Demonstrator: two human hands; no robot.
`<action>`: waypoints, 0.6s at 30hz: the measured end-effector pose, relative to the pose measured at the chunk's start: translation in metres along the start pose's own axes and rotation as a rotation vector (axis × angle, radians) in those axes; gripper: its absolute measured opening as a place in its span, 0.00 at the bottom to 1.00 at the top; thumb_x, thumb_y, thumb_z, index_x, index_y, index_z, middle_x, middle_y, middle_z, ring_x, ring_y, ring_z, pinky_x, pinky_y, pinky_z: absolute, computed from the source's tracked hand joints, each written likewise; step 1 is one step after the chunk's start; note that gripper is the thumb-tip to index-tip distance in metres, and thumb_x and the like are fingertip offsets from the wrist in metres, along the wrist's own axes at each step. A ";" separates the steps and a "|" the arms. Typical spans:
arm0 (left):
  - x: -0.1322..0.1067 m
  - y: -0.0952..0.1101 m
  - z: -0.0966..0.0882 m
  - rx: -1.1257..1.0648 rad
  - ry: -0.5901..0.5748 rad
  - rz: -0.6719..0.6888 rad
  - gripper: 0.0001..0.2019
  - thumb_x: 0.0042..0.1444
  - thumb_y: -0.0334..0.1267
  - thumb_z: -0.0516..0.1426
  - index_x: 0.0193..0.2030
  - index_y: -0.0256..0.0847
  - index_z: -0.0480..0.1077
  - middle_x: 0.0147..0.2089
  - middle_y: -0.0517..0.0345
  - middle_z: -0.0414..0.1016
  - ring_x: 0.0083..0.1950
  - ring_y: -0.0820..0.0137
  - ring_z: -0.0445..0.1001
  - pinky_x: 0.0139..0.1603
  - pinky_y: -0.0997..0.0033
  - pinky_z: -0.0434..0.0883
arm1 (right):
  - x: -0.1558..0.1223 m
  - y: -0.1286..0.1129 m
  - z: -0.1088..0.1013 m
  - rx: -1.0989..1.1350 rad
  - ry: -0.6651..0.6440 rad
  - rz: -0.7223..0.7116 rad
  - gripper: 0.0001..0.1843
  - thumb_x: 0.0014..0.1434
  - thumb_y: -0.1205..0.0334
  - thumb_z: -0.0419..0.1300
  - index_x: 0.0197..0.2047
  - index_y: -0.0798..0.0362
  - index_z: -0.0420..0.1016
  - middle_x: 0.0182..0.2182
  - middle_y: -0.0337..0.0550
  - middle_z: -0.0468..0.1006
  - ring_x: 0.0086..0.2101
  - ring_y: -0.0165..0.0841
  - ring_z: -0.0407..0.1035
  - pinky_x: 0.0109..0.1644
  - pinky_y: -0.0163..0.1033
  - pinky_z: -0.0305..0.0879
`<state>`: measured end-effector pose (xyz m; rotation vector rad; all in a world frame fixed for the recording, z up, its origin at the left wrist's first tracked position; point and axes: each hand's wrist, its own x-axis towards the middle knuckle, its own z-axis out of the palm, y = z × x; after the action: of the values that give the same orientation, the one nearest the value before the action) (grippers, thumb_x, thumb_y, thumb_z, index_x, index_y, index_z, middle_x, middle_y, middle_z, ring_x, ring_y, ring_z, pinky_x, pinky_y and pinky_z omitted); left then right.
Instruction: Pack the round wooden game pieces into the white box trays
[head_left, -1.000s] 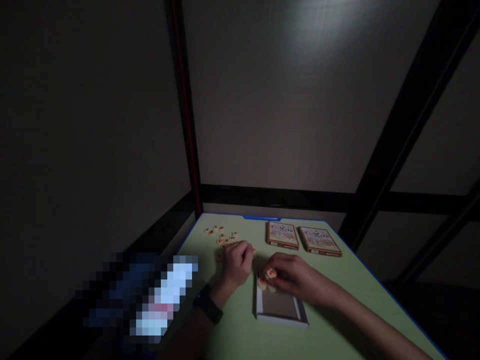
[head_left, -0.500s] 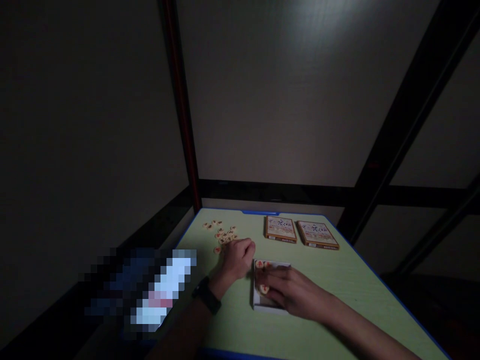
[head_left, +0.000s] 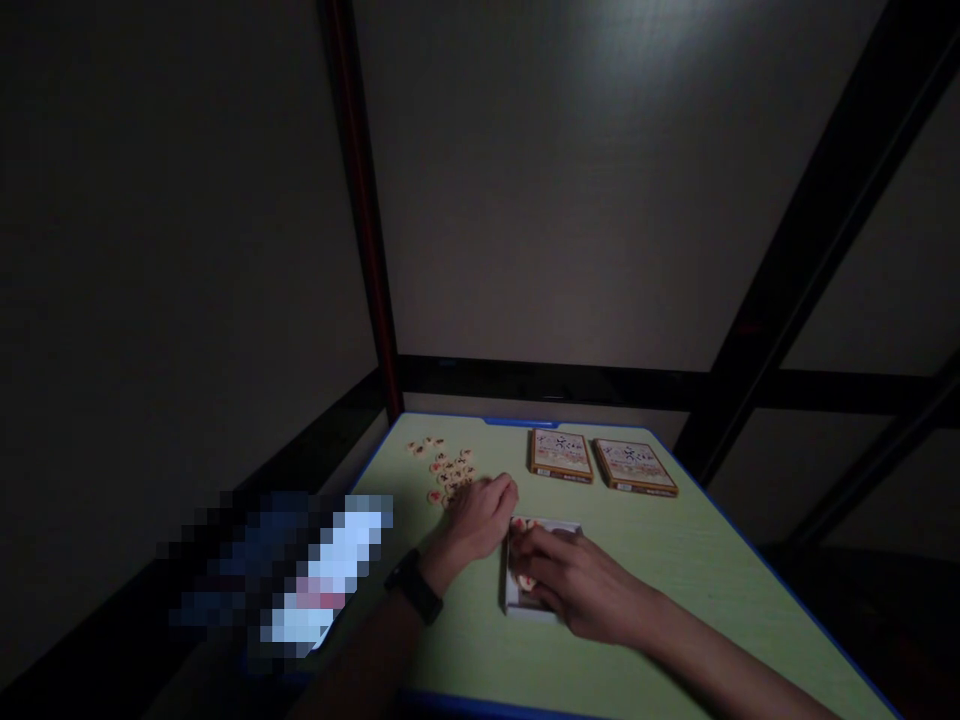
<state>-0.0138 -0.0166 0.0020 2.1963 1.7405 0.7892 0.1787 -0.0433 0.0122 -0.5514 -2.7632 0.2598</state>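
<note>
My right hand [head_left: 589, 580] reaches into a shallow white box [head_left: 517, 609], fingers bent down onto a round xiangqi piece. A few pale pieces with red characters [head_left: 526, 582] lie along the box's left side, partly hidden by my fingers. Left of the box, my left hand [head_left: 480, 515] is closed in a loose fist above the table, a dark watch on its wrist. Whatever it may hold is hidden. Just beyond it, a loose cluster of xiangqi pieces [head_left: 448, 467] with red and dark characters is spread on the green table [head_left: 637, 540].
Two flat printed boxes [head_left: 561, 454] lie side by side at the back right of the table. A bright, pixelated screen-like object [head_left: 330, 570] is at the left edge. Walls stand close behind the table and to its left.
My left hand has shifted slightly right, toward the white box. My right hand's fingers have bent more and moved slightly over the pieces inside the box.
</note>
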 end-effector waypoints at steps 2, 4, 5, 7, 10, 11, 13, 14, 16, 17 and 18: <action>0.000 -0.001 0.001 -0.012 -0.023 0.024 0.16 0.68 0.38 0.45 0.39 0.46 0.74 0.38 0.58 0.81 0.43 0.67 0.77 0.46 0.71 0.68 | 0.001 0.001 0.003 -0.024 0.012 -0.015 0.11 0.65 0.67 0.56 0.48 0.52 0.76 0.45 0.50 0.76 0.45 0.39 0.72 0.53 0.43 0.70; 0.000 -0.002 0.002 -0.013 -0.047 0.037 0.18 0.68 0.38 0.44 0.39 0.46 0.75 0.38 0.58 0.81 0.44 0.67 0.78 0.48 0.70 0.68 | 0.001 0.002 0.006 -0.024 0.024 -0.016 0.11 0.64 0.69 0.57 0.48 0.53 0.76 0.45 0.50 0.75 0.46 0.39 0.71 0.52 0.43 0.71; 0.001 -0.002 0.002 -0.012 -0.057 0.038 0.18 0.68 0.39 0.44 0.38 0.45 0.76 0.39 0.57 0.82 0.44 0.67 0.78 0.48 0.70 0.68 | 0.001 0.002 0.007 -0.021 0.025 -0.011 0.11 0.64 0.69 0.57 0.48 0.53 0.76 0.45 0.51 0.75 0.46 0.39 0.71 0.52 0.42 0.71; 0.001 -0.002 0.001 -0.009 -0.070 0.034 0.20 0.68 0.40 0.44 0.38 0.45 0.76 0.39 0.56 0.82 0.44 0.67 0.78 0.48 0.70 0.69 | 0.000 0.004 0.008 -0.018 0.024 0.004 0.12 0.63 0.70 0.57 0.49 0.53 0.76 0.46 0.51 0.74 0.46 0.39 0.72 0.52 0.41 0.71; 0.001 -0.001 0.000 -0.006 -0.085 0.019 0.22 0.68 0.42 0.44 0.36 0.43 0.77 0.37 0.55 0.83 0.42 0.66 0.79 0.48 0.70 0.69 | 0.000 0.005 0.009 -0.023 0.011 0.019 0.14 0.63 0.69 0.58 0.51 0.52 0.76 0.46 0.50 0.74 0.47 0.38 0.72 0.52 0.41 0.72; 0.001 0.000 0.000 -0.006 -0.090 0.011 0.22 0.69 0.43 0.44 0.35 0.43 0.78 0.37 0.54 0.83 0.42 0.66 0.79 0.48 0.69 0.69 | 0.000 0.005 0.009 -0.022 0.006 0.021 0.15 0.63 0.69 0.57 0.52 0.51 0.75 0.46 0.50 0.74 0.47 0.38 0.72 0.52 0.41 0.72; 0.001 0.000 0.001 -0.009 -0.093 -0.006 0.24 0.69 0.43 0.43 0.34 0.42 0.78 0.35 0.53 0.82 0.40 0.66 0.79 0.47 0.69 0.69 | 0.001 0.006 0.010 -0.016 0.004 0.018 0.16 0.63 0.71 0.56 0.52 0.50 0.75 0.46 0.49 0.74 0.47 0.38 0.72 0.51 0.40 0.72; 0.001 0.001 0.001 -0.013 -0.092 -0.013 0.24 0.69 0.44 0.43 0.33 0.42 0.78 0.35 0.53 0.82 0.40 0.66 0.79 0.46 0.69 0.69 | 0.001 0.006 0.010 -0.012 0.007 0.014 0.16 0.63 0.71 0.56 0.52 0.50 0.75 0.46 0.49 0.74 0.47 0.38 0.72 0.51 0.40 0.72; 0.001 0.002 0.001 -0.012 -0.084 -0.024 0.26 0.69 0.44 0.42 0.32 0.41 0.78 0.34 0.52 0.83 0.39 0.65 0.79 0.46 0.69 0.70 | 0.001 0.007 0.012 -0.009 0.017 0.006 0.15 0.63 0.71 0.56 0.51 0.50 0.74 0.46 0.49 0.74 0.47 0.37 0.71 0.52 0.39 0.71; 0.001 0.003 0.001 -0.004 -0.082 -0.028 0.26 0.69 0.44 0.42 0.32 0.41 0.78 0.34 0.51 0.83 0.40 0.65 0.79 0.46 0.69 0.70 | 0.001 0.007 0.014 -0.010 0.024 0.002 0.14 0.63 0.71 0.56 0.50 0.50 0.74 0.46 0.49 0.74 0.47 0.37 0.71 0.52 0.39 0.71; 0.001 0.004 0.000 0.008 -0.082 -0.032 0.27 0.69 0.44 0.41 0.32 0.41 0.78 0.35 0.51 0.83 0.40 0.65 0.79 0.46 0.69 0.70 | 0.001 0.008 0.015 -0.012 0.031 -0.003 0.13 0.63 0.71 0.55 0.50 0.50 0.74 0.46 0.48 0.74 0.47 0.36 0.71 0.52 0.39 0.71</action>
<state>-0.0104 -0.0164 0.0038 2.1683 1.7379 0.6756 0.1753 -0.0371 -0.0032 -0.5501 -2.7371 0.2322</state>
